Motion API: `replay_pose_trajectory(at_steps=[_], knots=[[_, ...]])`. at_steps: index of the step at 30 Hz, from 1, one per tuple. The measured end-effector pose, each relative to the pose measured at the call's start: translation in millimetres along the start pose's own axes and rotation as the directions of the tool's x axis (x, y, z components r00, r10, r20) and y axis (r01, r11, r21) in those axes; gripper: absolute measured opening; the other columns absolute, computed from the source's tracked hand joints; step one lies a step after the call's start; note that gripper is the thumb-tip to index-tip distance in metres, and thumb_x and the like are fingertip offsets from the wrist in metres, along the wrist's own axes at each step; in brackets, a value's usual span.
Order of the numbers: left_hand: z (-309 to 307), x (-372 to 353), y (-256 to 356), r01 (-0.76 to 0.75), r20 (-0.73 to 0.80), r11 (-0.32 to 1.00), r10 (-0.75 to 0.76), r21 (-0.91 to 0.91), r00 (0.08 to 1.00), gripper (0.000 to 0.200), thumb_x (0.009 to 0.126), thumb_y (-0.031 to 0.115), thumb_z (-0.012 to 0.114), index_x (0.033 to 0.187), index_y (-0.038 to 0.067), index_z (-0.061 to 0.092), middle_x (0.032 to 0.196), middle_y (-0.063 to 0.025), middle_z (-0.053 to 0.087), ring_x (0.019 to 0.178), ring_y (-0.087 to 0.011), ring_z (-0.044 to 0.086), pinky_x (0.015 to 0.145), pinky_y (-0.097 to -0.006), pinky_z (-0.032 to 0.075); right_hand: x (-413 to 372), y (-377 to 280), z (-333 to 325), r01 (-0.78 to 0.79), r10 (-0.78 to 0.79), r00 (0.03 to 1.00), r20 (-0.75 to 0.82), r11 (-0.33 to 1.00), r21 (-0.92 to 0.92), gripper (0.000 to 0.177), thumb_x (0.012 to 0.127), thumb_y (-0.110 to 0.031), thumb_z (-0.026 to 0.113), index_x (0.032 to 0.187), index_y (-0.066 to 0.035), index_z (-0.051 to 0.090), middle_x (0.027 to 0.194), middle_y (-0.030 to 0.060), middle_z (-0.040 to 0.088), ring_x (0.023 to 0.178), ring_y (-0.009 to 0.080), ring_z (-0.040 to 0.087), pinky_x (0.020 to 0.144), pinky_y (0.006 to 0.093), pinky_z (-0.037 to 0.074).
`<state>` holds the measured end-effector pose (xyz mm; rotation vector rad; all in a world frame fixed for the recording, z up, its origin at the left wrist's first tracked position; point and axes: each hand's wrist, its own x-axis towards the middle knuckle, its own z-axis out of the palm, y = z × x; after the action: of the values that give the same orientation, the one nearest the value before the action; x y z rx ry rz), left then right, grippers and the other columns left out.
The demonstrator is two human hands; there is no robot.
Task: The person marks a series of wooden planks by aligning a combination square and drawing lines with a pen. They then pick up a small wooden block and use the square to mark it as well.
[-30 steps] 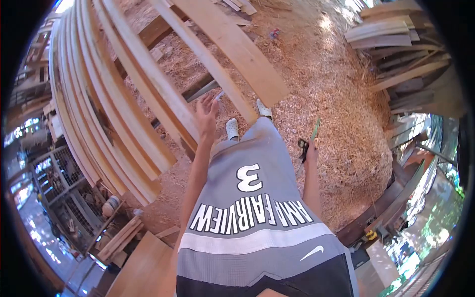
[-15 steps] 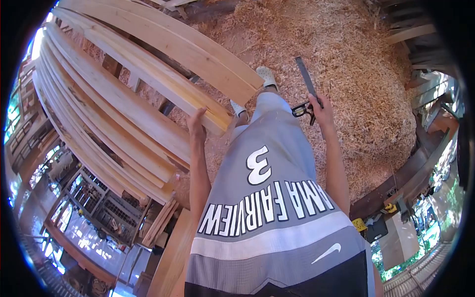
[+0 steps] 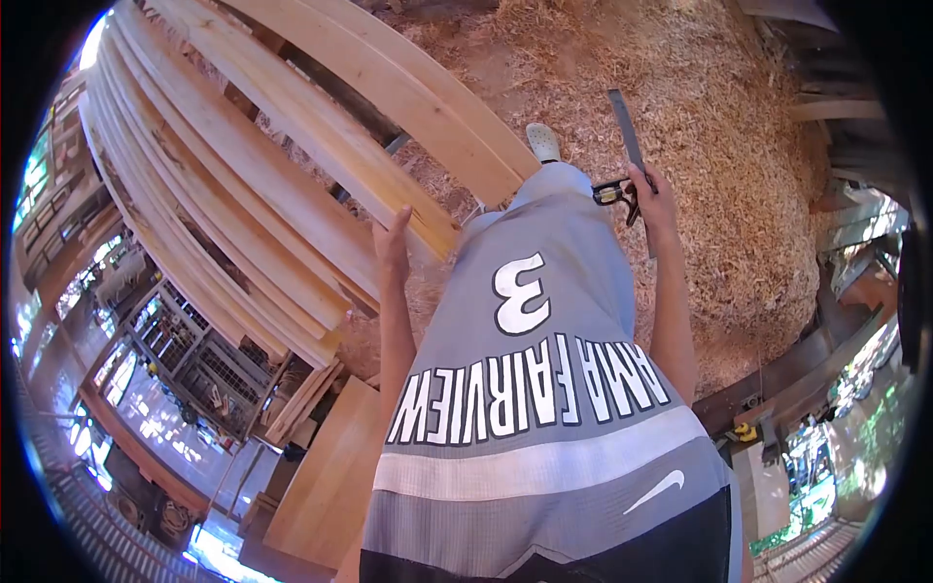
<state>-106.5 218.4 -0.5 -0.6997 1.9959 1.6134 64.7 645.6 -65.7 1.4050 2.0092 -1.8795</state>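
My left hand (image 3: 392, 245) is closed on the near end of a long wooden plank (image 3: 335, 155), its thumb lying along the top face. The other fingers are mostly hidden behind the wood. On the right, my right hand (image 3: 657, 206) grips a combination square (image 3: 627, 131). The square's steel blade points up and away, while its dark head (image 3: 612, 193) sticks out left of the hand, near my leg.
Beside the held plank lies a wide board (image 3: 418, 92). Several more planks (image 3: 209, 209) run side by side at left. Wood shavings (image 3: 719, 253) cover the ground. A metal-mesh rack (image 3: 199, 360) and a flat board (image 3: 330, 476) are at lower left.
The view has shifted a little. My right hand with the square sits slightly farther right and up. One of my two shoes has gone out of sight. My left hand stays on the plank.
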Motion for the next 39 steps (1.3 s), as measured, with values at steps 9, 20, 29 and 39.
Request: replay_pose_trajectory(at_steps=[9,20,29,39], knots=[[34,-29,-42,-0.163,-0.262,0.970,0.207,0.180,0.943,0.059,0.077,0.014,0.084,0.128,-0.002,0.060,0.114,-0.0174,0.070,0.106,-0.0279,0.069,0.096,-0.0404,0.053,37,-55,14,0.048,-0.035,0.988,0.152,0.996,-0.078,0.031,0.098,-0.036,0.070,0.095,-0.005,0.069,0.071,0.0000,0.064,0.059,0.0078,0.056,0.053,0.0247,0.043],[50,-32,-73,-0.258,-0.289,0.954,0.293,0.155,0.911,0.061,0.075,0.015,0.076,0.129,-0.004,0.056,0.116,-0.0267,0.068,0.110,-0.0429,0.066,0.096,-0.0456,0.052,42,-127,20,0.216,-0.063,0.919,0.390,0.907,-0.361,0.029,0.101,-0.033,0.065,0.097,-0.005,0.069,0.077,-0.0020,0.064,0.066,0.0065,0.056,0.059,0.0242,0.043],[49,-79,-87,-0.278,-0.193,0.948,0.247,-0.153,0.950,0.078,0.086,0.026,0.080,0.150,0.000,0.044,0.140,-0.0200,0.060,0.128,-0.0311,0.060,0.108,-0.0395,0.047,-2,-166,76,0.209,-0.036,0.861,0.508,0.935,-0.288,0.027,0.103,-0.031,0.063,0.106,-0.004,0.068,0.082,-0.0002,0.067,0.070,0.0067,0.058,0.062,0.0242,0.047],[48,-140,-64,-0.299,-0.432,0.849,0.095,-0.436,0.897,0.045,0.094,0.002,0.064,0.138,0.000,0.054,0.132,-0.0136,0.065,0.118,-0.0222,0.065,0.102,-0.0351,0.052,-98,-242,141,0.686,-0.027,0.408,0.913,0.668,-0.287,0.034,0.100,-0.010,0.063,0.131,0.003,0.060,0.093,0.0061,0.068,0.080,0.0102,0.062,0.072,0.0254,0.051]])
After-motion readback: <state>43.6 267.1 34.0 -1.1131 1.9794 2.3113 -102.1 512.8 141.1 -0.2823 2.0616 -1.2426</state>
